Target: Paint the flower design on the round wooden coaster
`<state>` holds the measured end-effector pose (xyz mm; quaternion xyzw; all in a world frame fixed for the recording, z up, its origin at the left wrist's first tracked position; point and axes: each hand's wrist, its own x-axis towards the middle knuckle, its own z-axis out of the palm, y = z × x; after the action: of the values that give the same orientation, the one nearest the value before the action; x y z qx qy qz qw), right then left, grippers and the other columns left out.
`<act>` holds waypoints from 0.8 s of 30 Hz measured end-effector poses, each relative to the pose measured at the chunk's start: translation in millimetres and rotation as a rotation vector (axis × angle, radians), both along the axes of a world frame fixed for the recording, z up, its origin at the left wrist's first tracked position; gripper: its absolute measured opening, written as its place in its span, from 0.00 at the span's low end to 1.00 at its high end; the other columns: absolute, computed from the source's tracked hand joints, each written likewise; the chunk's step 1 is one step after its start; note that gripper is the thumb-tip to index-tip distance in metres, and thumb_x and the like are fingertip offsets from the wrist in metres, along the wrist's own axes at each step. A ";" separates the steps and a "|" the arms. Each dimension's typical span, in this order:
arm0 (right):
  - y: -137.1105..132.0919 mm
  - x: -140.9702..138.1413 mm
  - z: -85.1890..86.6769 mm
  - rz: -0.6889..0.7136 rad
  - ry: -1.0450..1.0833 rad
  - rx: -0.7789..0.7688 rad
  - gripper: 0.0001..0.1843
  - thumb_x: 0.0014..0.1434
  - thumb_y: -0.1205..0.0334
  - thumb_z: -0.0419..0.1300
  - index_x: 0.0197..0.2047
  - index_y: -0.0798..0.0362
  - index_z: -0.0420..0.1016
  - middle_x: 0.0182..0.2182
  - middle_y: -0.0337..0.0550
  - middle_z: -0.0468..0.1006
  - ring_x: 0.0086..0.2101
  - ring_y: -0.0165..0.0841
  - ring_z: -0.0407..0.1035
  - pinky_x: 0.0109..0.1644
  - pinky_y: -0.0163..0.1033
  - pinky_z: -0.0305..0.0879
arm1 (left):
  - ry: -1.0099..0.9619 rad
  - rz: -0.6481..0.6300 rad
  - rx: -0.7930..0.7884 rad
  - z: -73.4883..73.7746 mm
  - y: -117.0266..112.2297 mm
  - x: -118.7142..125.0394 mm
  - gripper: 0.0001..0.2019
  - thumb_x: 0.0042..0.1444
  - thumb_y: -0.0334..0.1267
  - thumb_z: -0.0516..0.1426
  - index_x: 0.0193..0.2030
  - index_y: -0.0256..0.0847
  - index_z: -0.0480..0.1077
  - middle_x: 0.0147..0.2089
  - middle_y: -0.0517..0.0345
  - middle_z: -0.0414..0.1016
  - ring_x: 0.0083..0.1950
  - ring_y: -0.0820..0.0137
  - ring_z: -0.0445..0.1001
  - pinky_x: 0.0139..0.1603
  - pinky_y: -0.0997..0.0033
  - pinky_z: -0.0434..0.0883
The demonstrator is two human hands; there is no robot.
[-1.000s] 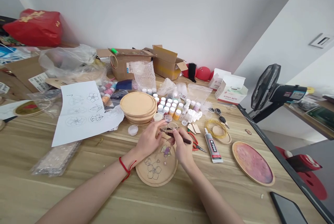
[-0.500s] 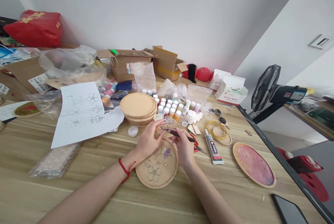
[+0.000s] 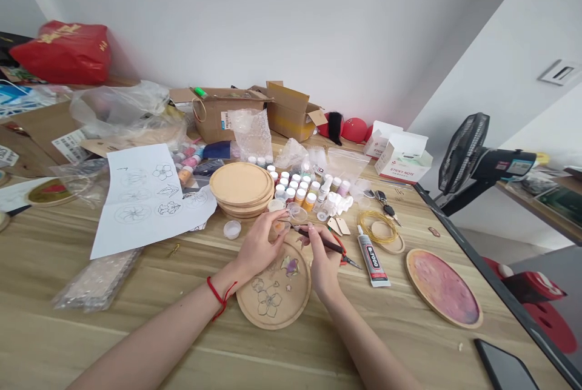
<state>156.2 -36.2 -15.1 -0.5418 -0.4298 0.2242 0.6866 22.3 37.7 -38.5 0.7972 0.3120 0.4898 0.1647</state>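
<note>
My left hand [image 3: 264, 238], with a red string bracelet at the wrist, is closed on a small clear plastic cup [image 3: 280, 228] with a little orange substance in it. In my right hand [image 3: 324, 259] is a slim tool with a dark handle [image 3: 328, 242]; its thin tip points left toward the cup, and I cannot tell whether it touches. Below both hands lies a round wooden plate [image 3: 291, 311] with flower outlines. One flower [image 3: 290, 266] on it is filled with purple. Another clear cup [image 3: 297, 213] stands just behind my fingers.
Stacked wooden discs [image 3: 240, 184] and several white-capped paint bottles [image 3: 300, 187] stand behind. A glue tube [image 3: 373, 259], pliers [image 3: 349, 261] and a pink painted plate [image 3: 443, 287] lie right. Sheets with flower drawings [image 3: 136, 238] and another clear cup [image 3: 231, 230] are left.
The dark-handled tool and my right hand have shifted slightly right, away from the cup. My left hand keeps the cup in nearly the same place.
</note>
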 end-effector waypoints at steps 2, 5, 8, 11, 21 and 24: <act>-1.7 -0.8 0.2 -0.013 -0.053 0.017 0.17 0.65 0.51 0.57 0.33 0.53 0.80 0.28 0.41 0.76 0.31 0.34 0.69 0.39 0.42 0.66 | -0.001 -0.003 -0.005 0.1 -0.2 -0.2 0.19 0.63 0.35 0.58 0.59 0.44 0.63 0.54 0.51 0.76 0.56 0.62 0.75 0.58 0.57 0.73; -5.0 -2.8 2.8 0.006 -0.190 0.008 0.17 0.66 0.52 0.55 0.33 0.52 0.79 0.27 0.41 0.75 0.29 0.34 0.68 0.36 0.40 0.64 | 0.005 -0.012 -0.004 0.3 -0.3 -0.5 0.19 0.62 0.34 0.58 0.59 0.44 0.63 0.54 0.51 0.76 0.57 0.62 0.75 0.58 0.57 0.73; -7.5 -4.6 6.3 -0.020 -0.341 0.027 0.16 0.67 0.56 0.54 0.32 0.52 0.78 0.24 0.39 0.72 0.28 0.33 0.66 0.33 0.39 0.62 | 0.008 -0.017 0.005 1.1 -0.4 -0.4 0.19 0.62 0.34 0.58 0.59 0.43 0.63 0.55 0.51 0.76 0.58 0.62 0.74 0.58 0.57 0.73; -8.4 -4.5 7.1 -0.061 -0.465 0.107 0.14 0.68 0.61 0.53 0.32 0.52 0.75 0.23 0.39 0.69 0.27 0.33 0.64 0.33 0.39 0.61 | 0.008 -0.023 0.002 1.8 -0.4 -0.3 0.17 0.63 0.35 0.58 0.58 0.43 0.64 0.54 0.51 0.76 0.57 0.62 0.75 0.58 0.56 0.73; -8.0 -0.5 -3.3 0.030 -0.688 0.222 0.09 0.66 0.69 0.52 0.36 0.51 0.72 0.26 0.40 0.70 0.30 0.35 0.65 0.34 0.40 0.60 | 0.026 -0.060 0.025 -1.2 1.6 -1.4 0.19 0.63 0.34 0.57 0.61 0.43 0.63 0.56 0.50 0.76 0.59 0.63 0.74 0.59 0.57 0.73; -8.2 -0.2 -1.6 -0.027 -0.768 0.256 0.08 0.65 0.69 0.52 0.36 0.52 0.71 0.28 0.42 0.71 0.30 0.35 0.65 0.34 0.41 0.59 | 0.032 -0.065 0.038 -2.7 2.4 -0.9 0.19 0.64 0.33 0.56 0.61 0.44 0.63 0.57 0.50 0.75 0.60 0.63 0.74 0.60 0.57 0.72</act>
<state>156.0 -44.4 -16.7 -0.5017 -0.6725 -0.0587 0.5409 21.4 40.0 -41.2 0.8176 0.2792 0.4772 0.1606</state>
